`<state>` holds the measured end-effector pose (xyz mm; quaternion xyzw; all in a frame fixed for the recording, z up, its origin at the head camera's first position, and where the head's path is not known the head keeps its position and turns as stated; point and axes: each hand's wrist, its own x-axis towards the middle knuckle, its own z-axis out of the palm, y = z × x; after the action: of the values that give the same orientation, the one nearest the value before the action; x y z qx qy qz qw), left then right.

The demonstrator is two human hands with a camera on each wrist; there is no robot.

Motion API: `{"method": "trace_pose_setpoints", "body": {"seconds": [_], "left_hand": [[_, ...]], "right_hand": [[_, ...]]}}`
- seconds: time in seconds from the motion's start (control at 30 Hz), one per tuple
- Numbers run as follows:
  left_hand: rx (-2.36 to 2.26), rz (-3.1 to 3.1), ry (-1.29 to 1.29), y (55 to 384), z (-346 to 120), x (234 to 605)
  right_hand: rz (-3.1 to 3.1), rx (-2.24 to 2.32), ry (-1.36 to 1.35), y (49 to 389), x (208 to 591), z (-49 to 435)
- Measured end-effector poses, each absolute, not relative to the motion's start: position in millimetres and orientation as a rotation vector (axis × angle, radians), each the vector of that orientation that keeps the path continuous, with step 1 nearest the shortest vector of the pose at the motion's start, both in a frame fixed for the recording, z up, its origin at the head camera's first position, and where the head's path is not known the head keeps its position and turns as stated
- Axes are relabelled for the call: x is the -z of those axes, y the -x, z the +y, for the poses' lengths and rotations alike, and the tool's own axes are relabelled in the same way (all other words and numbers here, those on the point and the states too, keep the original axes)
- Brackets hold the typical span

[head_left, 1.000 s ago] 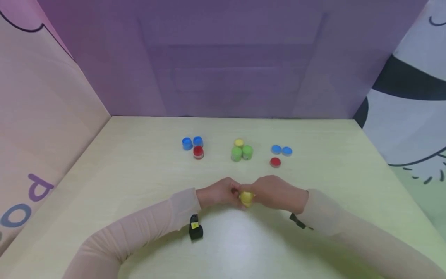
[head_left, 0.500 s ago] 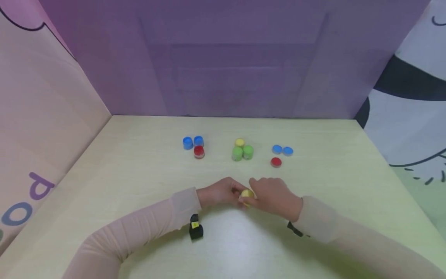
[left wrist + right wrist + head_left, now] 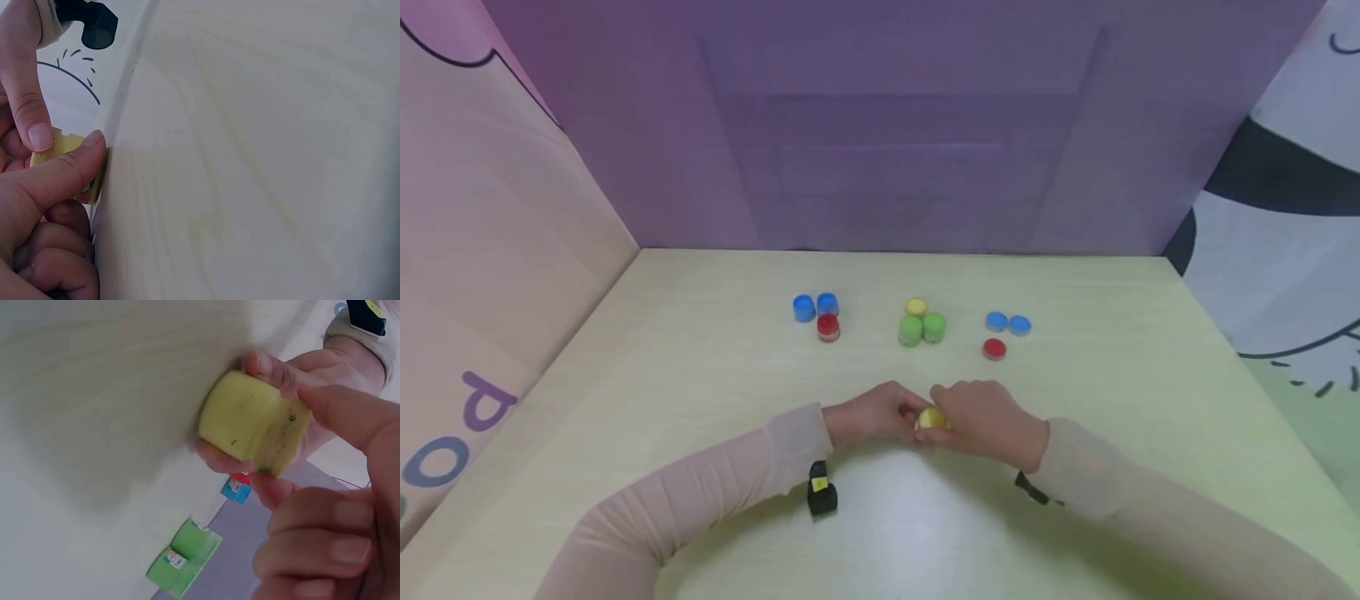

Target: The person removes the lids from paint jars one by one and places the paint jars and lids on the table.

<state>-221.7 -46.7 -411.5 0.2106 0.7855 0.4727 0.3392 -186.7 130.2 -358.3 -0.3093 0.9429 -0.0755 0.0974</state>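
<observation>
Above the near middle of the table, my left hand (image 3: 874, 414) holds a small yellow jar (image 3: 234, 415) between thumb and fingers. From the other side, the thumb and index finger of my right hand (image 3: 988, 427) pinch the jar's rim end, which looks like a lid (image 3: 284, 437) with dark specks. The lid end points towards my right hand. In the left wrist view both thumbs lie against the yellow jar (image 3: 65, 147). Fingers partly cover it, and I cannot tell whether the lid is loose.
Farther back stand two blue jars (image 3: 803, 308) with a red jar (image 3: 828, 327), two green jars (image 3: 922, 329) with a yellow round piece (image 3: 916, 307), and flat blue discs (image 3: 1007, 323) with a red disc (image 3: 994, 349). A purple panel (image 3: 895, 167) rises behind the table (image 3: 730, 350).
My right hand has turned at the wrist and shifted its grip on the yellow jar's end, uncovering more of the jar. My left hand stays almost still.
</observation>
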Motion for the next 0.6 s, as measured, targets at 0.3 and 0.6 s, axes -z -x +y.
{"method": "trace_pose_setpoints", "body": {"seconds": [0.3,0.6], "left_hand": [[-1.256,2.002,-0.578,223.0,-48.4,411.5],[-1.271,1.998,-0.516,222.6,-48.2,412.2]], "right_hand": [[2.677,0.227,1.054,191.9,348.1,132.2],[2.642,0.162,1.182,192.5,343.0,135.2]]}}
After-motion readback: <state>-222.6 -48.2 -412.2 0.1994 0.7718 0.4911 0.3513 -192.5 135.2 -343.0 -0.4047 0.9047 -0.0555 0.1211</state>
